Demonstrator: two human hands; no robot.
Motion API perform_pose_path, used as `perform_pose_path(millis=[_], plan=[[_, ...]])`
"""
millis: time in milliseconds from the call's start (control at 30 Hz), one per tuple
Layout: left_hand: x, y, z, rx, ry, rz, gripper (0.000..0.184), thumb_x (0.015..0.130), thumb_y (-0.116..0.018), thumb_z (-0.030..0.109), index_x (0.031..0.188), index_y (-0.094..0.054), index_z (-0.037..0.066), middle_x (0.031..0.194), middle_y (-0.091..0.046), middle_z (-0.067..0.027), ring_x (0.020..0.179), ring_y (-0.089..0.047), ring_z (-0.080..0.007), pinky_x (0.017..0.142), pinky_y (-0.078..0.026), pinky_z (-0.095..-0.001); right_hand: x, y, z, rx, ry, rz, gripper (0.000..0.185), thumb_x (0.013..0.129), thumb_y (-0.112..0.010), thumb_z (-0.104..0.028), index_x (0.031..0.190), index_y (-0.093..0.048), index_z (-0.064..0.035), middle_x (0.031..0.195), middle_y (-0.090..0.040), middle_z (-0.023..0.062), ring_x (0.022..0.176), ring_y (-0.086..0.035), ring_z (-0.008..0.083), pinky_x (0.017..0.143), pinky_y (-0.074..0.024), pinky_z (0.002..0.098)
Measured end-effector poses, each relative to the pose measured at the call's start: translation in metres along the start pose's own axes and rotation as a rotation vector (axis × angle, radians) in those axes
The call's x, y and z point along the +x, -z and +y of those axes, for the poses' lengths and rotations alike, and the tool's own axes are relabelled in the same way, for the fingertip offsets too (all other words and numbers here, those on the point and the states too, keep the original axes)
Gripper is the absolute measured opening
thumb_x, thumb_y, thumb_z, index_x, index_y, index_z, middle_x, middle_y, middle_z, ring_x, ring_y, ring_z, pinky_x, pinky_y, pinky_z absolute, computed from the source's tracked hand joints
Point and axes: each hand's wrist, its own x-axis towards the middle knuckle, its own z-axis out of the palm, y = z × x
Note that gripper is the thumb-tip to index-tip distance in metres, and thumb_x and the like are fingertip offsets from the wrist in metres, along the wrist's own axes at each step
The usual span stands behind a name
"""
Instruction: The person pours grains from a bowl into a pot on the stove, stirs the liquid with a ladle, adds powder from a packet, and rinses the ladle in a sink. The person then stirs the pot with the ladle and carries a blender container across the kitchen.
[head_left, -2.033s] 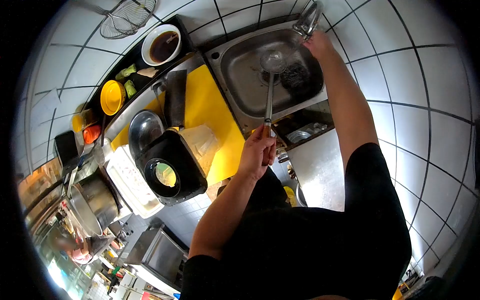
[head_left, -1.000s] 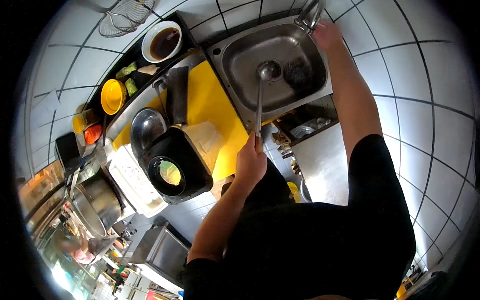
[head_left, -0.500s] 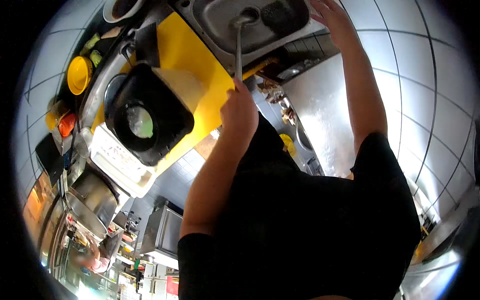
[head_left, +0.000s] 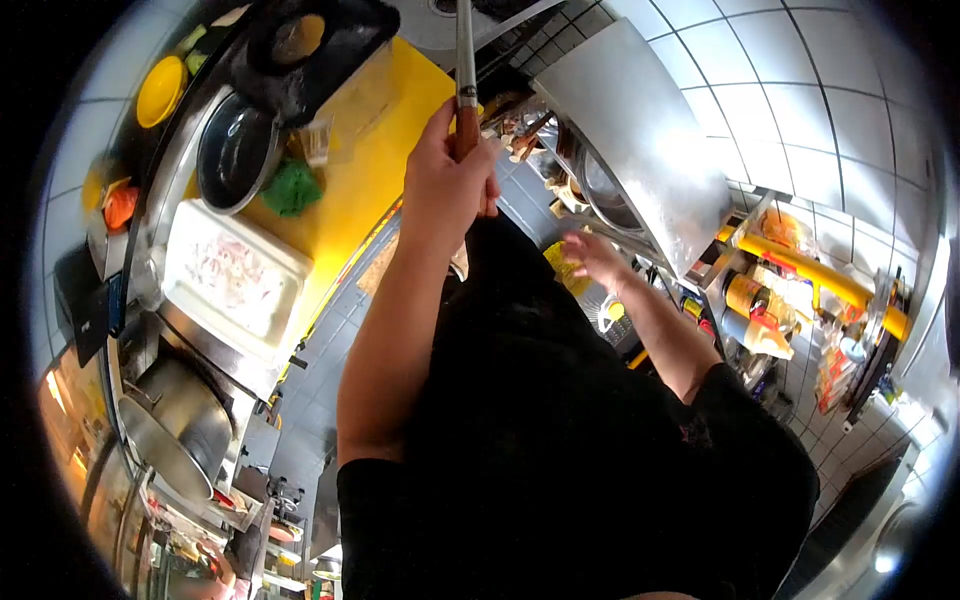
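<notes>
The ladle [head_left: 466, 75] is in the left hand [head_left: 448, 180], held in front of the torso by the near edge of the yellow cutting board [head_left: 425, 100]. Its long axis runs almost straight away from the body, wooden grip nearest, metal shaft pointing forward; the bowl end is cut off by the top edge, and the palm and fingers hide part of the grip. The left fingers are clamped around the wood. The right hand [head_left: 598, 258] holds nothing, its fingers apart, near the edge of the steel counter [head_left: 640, 130]; a yellow object [head_left: 568, 268] beyond it is partly covered and hard to identify. On the board's left side sit a green bundle [head_left: 292, 187], too blurred to name, and a dark round bowl [head_left: 228, 150]. Nearer lies a white tray [head_left: 222, 325] with pale, indistinct contents. The sink [head_left: 425, 30] shows only as a sliver at the top.
</notes>
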Motion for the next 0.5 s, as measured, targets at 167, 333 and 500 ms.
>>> perform_pose_path(millis=[167, 333, 500], plan=[[-0.080, 0.016, -0.029, -0.171, -0.044, -0.120, 0.061, 0.087, -0.064, 0.004, 0.143, -0.041, 0.001, 0.077, -0.056, -0.0049, 0.053, -0.056, -0.0126, 0.041, -0.046, -0.0263, -0.025, -0.015, 0.108, -0.543, -0.078, 0.109, 0.056, 0.095, -0.070, -0.030, 0.140, -0.052, -0.0019, 0.129, -0.063, 0.0234, 0.110, -0.065, 0.0292, 0.084, -0.0557, 0.0377], [-0.141, 0.029, -0.049, -0.207, 0.183, -0.185, 0.071, 0.086, -0.064, 0.004, 0.150, -0.033, 0.002, 0.082, -0.057, -0.0067, 0.053, -0.056, -0.0132, 0.042, -0.046, -0.0265, -0.036, 0.006, 0.153, -0.584, 0.063, 0.234, 0.058, 0.093, -0.070, -0.035, 0.138, -0.054, -0.0030, 0.113, -0.069, 0.0255, 0.088, -0.069, 0.0309, 0.074, -0.0526, 0.0408], [-0.199, 0.041, -0.079, 0.028, 0.162, -0.213, 0.078, 0.087, -0.064, 0.007, 0.155, -0.027, 0.007, 0.085, -0.059, -0.0053, 0.054, -0.057, -0.0113, 0.044, -0.048, -0.0254, -0.037, 0.007, 0.125, -0.616, -0.021, 0.154, 0.059, 0.091, -0.070, -0.037, 0.138, -0.055, -0.0042, 0.119, -0.067, 0.0249, 0.107, -0.067, 0.0311, 0.088, -0.0517, 0.0390]])
